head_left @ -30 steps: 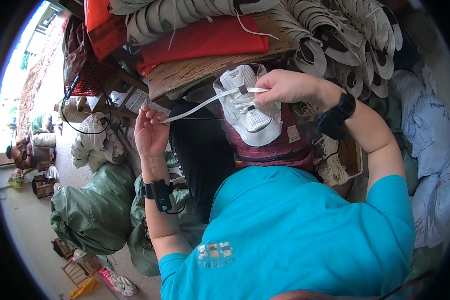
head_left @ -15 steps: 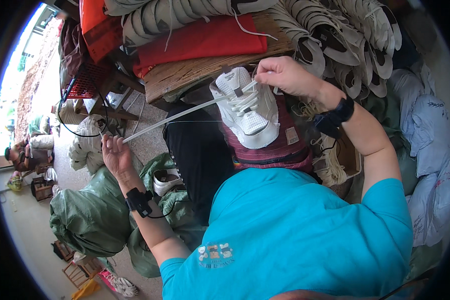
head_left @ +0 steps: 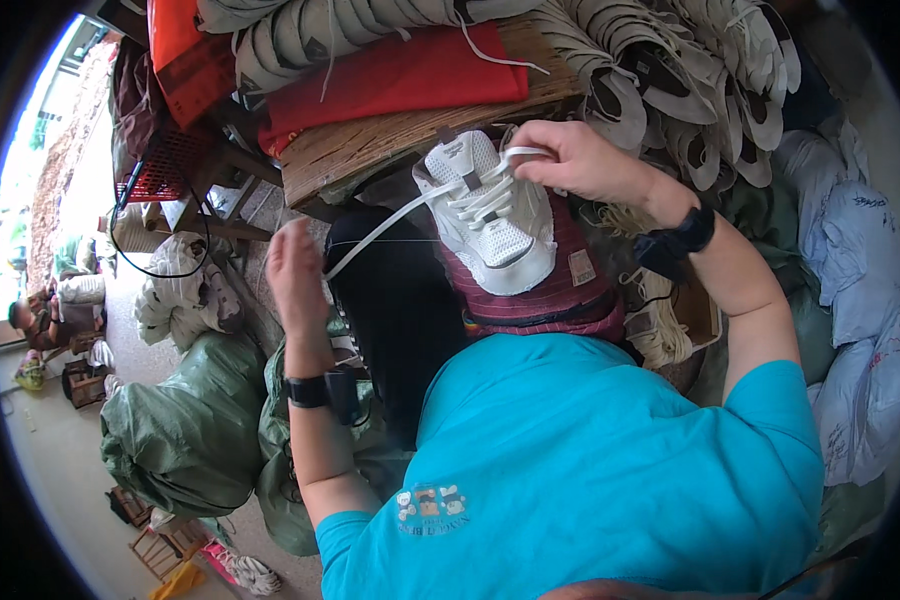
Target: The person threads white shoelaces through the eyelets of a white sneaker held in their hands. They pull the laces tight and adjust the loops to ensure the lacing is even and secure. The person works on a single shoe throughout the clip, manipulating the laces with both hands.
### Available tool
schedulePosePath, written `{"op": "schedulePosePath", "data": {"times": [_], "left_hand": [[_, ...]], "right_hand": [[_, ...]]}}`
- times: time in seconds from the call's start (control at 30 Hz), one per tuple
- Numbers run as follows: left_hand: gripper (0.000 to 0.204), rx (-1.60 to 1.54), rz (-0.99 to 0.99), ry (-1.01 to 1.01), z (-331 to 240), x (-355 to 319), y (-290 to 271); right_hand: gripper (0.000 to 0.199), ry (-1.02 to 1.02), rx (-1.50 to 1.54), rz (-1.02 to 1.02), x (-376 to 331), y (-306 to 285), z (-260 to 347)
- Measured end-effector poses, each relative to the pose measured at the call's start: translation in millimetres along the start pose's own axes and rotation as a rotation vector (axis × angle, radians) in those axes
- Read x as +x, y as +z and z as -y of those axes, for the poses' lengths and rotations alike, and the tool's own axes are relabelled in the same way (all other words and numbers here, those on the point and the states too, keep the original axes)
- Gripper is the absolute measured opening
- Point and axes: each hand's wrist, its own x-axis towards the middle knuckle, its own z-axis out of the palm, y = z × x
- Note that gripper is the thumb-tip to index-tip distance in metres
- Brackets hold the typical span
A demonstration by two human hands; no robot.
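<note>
Bringing the blurred bare left hand (head_left: 298, 272) toward the white mesh shoe (head_left: 505, 248), slackening the flat white lace (head_left: 400, 213); holding hands apart, pinching lace with the bare right hand (head_left: 582, 163), leaving left grip impossible to tell; resting the shoe on maroon striped fabric (head_left: 545, 305).

The camera sits on the head of whoever wears that blue shirt (head_left: 610, 450), the left of a pair, looking steeply down at the shoe (head_left: 492, 225), close by and near mid-view. Its wide, round, dark-rimmed view takes in the table (head_left: 345, 155) above, white bags (head_left: 855, 245) at right, and a bright opening (head_left: 55, 150) farther off, leftward.
</note>
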Motion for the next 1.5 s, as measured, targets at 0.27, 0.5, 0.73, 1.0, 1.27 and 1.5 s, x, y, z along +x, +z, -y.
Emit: {"op": "schedulePosePath", "data": {"times": [0.27, 0.5, 0.73, 1.0, 1.27, 1.5], "left_hand": [[0.028, 0.733, 0.266, 0.443, 12, -10, 95], [0.018, 0.827, 0.326, 0.574, 21, -12, 115], [0.012, 0.722, 0.391, 0.367, 14, -20, 123], [0.009, 0.62, 0.423, 0.285, 5, -21, 124], [0.012, 0.716, 0.376, 0.337, -6, -13, 114], [0.012, 0.973, 0.461, 0.737, -2, -25, 112]], "right_hand": [[0.021, 0.011, -0.586, -0.029, 24, 21, 16], [0.016, 0.128, 0.578, -0.028, 24, -7, 20], [0.02, 0.087, -0.112, 0.09, 20, -4, 9], [0.018, -0.022, -0.475, 0.102, 29, 11, 9], [0.016, 0.029, -0.337, -0.085, 27, 28, 5], [0.017, -0.226, -0.706, -0.353, 21, 44, 3]]}}
